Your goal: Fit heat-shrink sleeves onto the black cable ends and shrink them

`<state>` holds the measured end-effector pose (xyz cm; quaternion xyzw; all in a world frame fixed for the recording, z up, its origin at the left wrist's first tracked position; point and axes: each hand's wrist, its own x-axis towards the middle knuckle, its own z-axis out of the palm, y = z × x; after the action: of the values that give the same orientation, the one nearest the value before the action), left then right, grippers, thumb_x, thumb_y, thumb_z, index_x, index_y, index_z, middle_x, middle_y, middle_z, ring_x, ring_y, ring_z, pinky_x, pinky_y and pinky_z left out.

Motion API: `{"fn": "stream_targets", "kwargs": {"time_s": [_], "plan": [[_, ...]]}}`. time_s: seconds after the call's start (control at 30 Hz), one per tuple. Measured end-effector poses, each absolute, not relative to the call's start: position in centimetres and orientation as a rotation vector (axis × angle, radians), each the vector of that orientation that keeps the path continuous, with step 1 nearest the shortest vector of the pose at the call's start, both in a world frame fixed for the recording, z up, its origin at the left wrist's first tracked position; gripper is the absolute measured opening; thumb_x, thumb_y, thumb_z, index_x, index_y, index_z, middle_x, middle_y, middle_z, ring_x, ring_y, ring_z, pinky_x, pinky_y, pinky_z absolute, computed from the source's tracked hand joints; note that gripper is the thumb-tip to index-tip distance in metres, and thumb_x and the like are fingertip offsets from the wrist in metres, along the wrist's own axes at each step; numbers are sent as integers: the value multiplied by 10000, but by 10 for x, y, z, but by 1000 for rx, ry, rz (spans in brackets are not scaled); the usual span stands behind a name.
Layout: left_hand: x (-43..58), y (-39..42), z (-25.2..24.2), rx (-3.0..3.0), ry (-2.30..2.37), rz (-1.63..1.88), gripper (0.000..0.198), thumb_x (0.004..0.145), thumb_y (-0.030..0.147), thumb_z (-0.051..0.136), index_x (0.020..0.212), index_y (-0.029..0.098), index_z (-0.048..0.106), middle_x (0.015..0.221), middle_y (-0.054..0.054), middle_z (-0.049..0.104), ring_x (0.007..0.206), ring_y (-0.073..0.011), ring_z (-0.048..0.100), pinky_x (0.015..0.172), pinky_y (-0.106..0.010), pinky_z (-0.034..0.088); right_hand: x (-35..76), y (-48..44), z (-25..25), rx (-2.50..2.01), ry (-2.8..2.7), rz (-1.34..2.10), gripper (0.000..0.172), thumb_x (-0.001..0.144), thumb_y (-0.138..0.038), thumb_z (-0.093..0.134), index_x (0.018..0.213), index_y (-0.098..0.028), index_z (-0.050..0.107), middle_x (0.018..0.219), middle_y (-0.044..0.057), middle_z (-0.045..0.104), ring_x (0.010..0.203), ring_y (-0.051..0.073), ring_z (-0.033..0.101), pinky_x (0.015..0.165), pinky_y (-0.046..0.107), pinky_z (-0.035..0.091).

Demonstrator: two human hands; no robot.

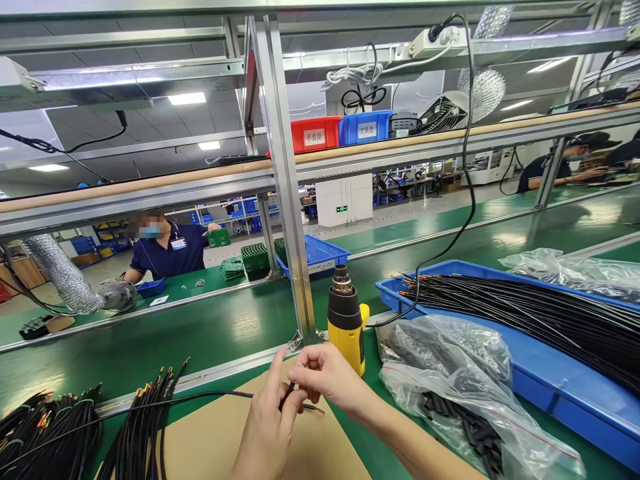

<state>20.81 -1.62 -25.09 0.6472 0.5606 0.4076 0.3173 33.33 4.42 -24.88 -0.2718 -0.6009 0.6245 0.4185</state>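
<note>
Head view: both your hands are pinched shut on one black cable (215, 393) above the cardboard mat (210, 447). Your left hand (265, 427) steadies it from below; your right hand (325, 377) nips a short black sleeve (287, 397) near the bared tip. My advice: keep that sleeve straight, the cable taut. The heat gun (347, 327) stands just beyond your right hand, the bag of sleeves (450, 393) to its right.

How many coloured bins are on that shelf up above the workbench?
2: a red bin on the overhead shelf and a blue bin just to its right. Others may be hidden behind the metal post.
</note>
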Motion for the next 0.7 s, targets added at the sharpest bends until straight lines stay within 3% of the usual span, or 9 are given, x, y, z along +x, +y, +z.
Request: {"fn": "stream_targets", "kwargs": {"time_s": [0.2,0.3,0.43,0.5,0.6,0.7], "plan": [[206,-19,-247,1755,1554,934,595,849,385,363,1379,179,184,817,-43,634,773,-184,573,728,-265,421,335,44,-250,-674,-1541,1628,254,611,-325,673,562,-124,525,450,-15,565,391,87,508,368,178,320],[205,-19,-243,1781,1528,901,578,852,386,362,1372,183,214,781,-35,617,814,-186,559,773,-275,413,337,43,-248,-589,-1557,1679,203,595,-265,685,570,-113,552,478,-6,583,441,102,549,404,184,360],[195,-14,-243,1770,1407,914,573,792,313,495,1318,221,288,840,-25,599,858,-177,538,818,-282,392,336,45,-249,-593,-1512,1699,209,577,-264,696,576,-108,557,490,-4,584,455,91,538,451,199,400],[188,-9,-245,1733,1347,927,480,750,251,537,1205,211,388,778,-2,567,755,-155,534,718,-260,417,335,47,-249,-657,-1441,1647,232,569,-286,704,572,-109,554,469,-8,571,431,79,505,446,204,395],[182,-4,-244,1662,1348,957,131,751,253,517,854,175,492,631,37,464,559,-111,459,534,-219,385,336,51,-248,-701,-1333,1586,248,558,-305,714,577,-111,560,478,-5,574,426,77,489,442,212,384],[183,-6,-241,1731,1455,1048,156,781,290,495,683,174,458,611,38,432,548,-100,404,518,-211,337,336,51,-248,-670,-1259,1614,257,559,-315,720,590,-114,563,520,8,593,446,79,501,444,208,381]]}}
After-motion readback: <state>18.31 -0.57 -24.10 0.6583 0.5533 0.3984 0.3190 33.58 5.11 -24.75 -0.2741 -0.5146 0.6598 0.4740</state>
